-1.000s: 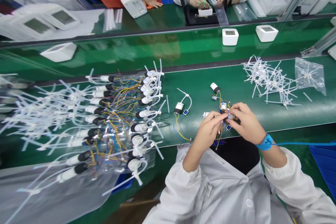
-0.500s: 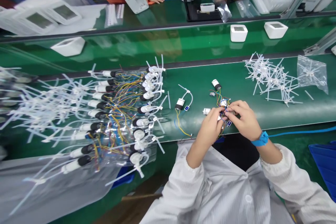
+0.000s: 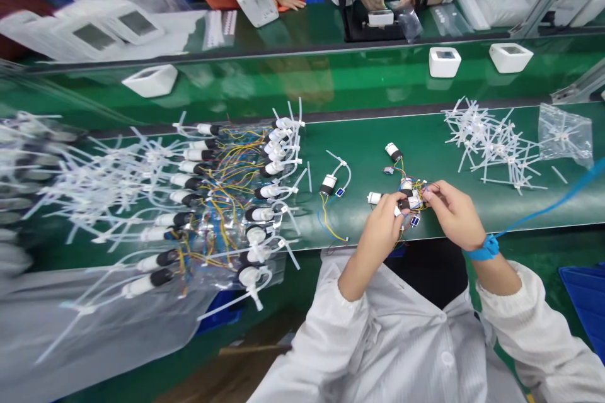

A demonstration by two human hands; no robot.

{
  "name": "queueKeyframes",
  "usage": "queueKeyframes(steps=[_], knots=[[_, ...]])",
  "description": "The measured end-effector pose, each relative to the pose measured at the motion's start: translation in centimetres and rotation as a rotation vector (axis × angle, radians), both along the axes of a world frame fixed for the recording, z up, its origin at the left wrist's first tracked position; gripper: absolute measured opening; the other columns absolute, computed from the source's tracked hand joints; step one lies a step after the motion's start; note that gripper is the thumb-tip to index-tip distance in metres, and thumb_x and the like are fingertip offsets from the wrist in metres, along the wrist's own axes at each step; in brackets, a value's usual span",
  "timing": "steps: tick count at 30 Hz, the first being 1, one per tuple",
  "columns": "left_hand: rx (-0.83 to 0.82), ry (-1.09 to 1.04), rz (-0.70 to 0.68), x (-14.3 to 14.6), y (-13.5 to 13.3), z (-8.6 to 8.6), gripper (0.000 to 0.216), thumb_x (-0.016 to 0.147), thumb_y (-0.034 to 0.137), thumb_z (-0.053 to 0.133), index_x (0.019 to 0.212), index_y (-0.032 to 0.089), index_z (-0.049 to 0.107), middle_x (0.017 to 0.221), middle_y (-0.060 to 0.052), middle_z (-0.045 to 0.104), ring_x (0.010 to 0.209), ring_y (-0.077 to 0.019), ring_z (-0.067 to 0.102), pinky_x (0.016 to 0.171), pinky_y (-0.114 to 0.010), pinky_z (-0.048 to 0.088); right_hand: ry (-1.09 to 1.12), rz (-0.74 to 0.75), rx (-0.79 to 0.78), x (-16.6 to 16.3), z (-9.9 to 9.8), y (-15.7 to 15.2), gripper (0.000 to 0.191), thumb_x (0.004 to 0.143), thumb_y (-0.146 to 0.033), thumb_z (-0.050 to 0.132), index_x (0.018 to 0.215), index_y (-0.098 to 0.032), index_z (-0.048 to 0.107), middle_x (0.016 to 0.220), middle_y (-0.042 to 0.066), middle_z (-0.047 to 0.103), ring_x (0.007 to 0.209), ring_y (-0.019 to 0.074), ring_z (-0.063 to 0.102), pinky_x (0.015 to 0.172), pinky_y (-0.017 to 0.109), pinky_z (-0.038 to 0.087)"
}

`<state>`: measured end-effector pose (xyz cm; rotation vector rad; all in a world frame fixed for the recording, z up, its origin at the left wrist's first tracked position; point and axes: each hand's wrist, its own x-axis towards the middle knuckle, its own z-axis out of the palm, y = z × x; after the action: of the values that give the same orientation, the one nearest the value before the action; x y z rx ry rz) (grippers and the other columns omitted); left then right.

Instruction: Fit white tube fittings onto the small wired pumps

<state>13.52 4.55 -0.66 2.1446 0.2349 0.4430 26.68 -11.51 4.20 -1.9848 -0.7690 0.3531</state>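
My left hand (image 3: 382,223) is closed on a small white-and-black motor pump (image 3: 414,202) in the small cluster near the belt's front edge. My right hand (image 3: 454,215) has its thumb and forefinger pinched on thin coloured wires (image 3: 421,186) at the cluster's right side. A small dark-blue square part (image 3: 414,221) lies just below the fingers. Behind the cluster lies another pump (image 3: 392,151) with wires, and a white pump end (image 3: 375,198) shows left of my left fingers. Farther left lies a pump (image 3: 328,184) with a clear tube and yellow wires.
Several wired pumps (image 3: 258,214) lie in rows at left, beside a heap of clear branched tubes (image 3: 113,176). More branched tubes (image 3: 494,138) and a plastic bag (image 3: 564,132) lie at right. White devices (image 3: 445,62) sit across the divider, where two people's hands are. A blue wrist cord (image 3: 553,201) trails right.
My right hand has moved right, away from my left, uncovering the pump and wires between them. The camera view has shifted slightly. Across the divider, a co-worker's hand has moved onto the small white box.
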Motion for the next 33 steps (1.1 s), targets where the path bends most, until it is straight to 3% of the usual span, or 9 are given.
queueKeyframes(steps=[6,12,16,24,28,33], knots=[[-0.070,0.029,0.075,-0.2,-0.2,-0.1,0.027,0.108,0.016,0.061,0.135,0.021,0.061,0.113,-0.008,0.074,0.104,-0.0258,0.074,0.091,-0.035,0.057,0.022,0.012,0.029,-0.4,0.0,0.2,0.021,0.106,-0.044,0.063,0.098,-0.025,0.069,0.096,0.005,0.079,0.084,0.0240,0.076,0.078,0.037,0.062],[-0.034,0.006,-0.052,0.4,0.3,0.5,0.039,0.104,0.008,0.059,0.139,0.025,0.063,0.132,-0.011,0.073,0.123,-0.0280,0.071,0.104,-0.040,0.059,-0.116,0.034,-0.046,-1.0,-0.7,0.7,0.017,0.101,-0.042,0.072,0.103,-0.025,0.069,0.099,0.006,0.076,0.082,0.0240,0.072,0.080,0.040,0.061],[0.016,0.076,-0.080,0.5,0.2,0.6,0.047,0.102,0.005,0.060,0.143,0.028,0.063,0.127,-0.008,0.071,0.117,-0.0269,0.072,0.101,-0.039,0.061,-0.168,0.042,-0.009,-1.0,-1.0,0.6,0.012,0.105,-0.035,0.064,0.099,-0.025,0.069,0.099,0.008,0.077,0.090,0.0267,0.074,0.085,0.042,0.062],[0.099,0.025,0.060,-0.5,-1.1,-0.3,0.052,0.102,0.001,0.057,0.146,0.026,0.067,0.136,-0.010,0.062,0.108,-0.0211,0.073,0.092,-0.030,0.061,0.227,-0.064,0.160,-0.4,-1.9,-0.5,0.036,0.101,-0.059,0.073,0.099,-0.024,0.068,0.095,0.006,0.082,0.089,0.0261,0.081,0.084,0.041,0.067],[0.122,0.016,0.071,-0.4,-1.1,-0.4,0.050,0.101,0.002,0.060,0.143,0.026,0.069,0.142,-0.011,0.062,0.110,-0.0216,0.074,0.096,-0.033,0.062,0.368,-0.048,0.261,-0.3,-2.4,-0.5,0.044,0.099,-0.067,0.076,0.103,-0.024,0.069,0.104,0.007,0.084,0.099,0.0266,0.082,0.095,0.045,0.068],[0.108,-0.004,0.070,-0.3,-1.1,-0.1,0.048,0.103,0.001,0.054,0.144,0.023,0.068,0.143,-0.012,0.069,0.127,-0.0242,0.073,0.108,-0.035,0.060,0.462,-0.053,0.356,-0.2,-2.4,-0.2,0.045,0.093,-0.067,0.085,0.102,-0.024,0.073,0.102,0.006,0.084,0.099,0.0244,0.080,0.095,0.041,0.066]])
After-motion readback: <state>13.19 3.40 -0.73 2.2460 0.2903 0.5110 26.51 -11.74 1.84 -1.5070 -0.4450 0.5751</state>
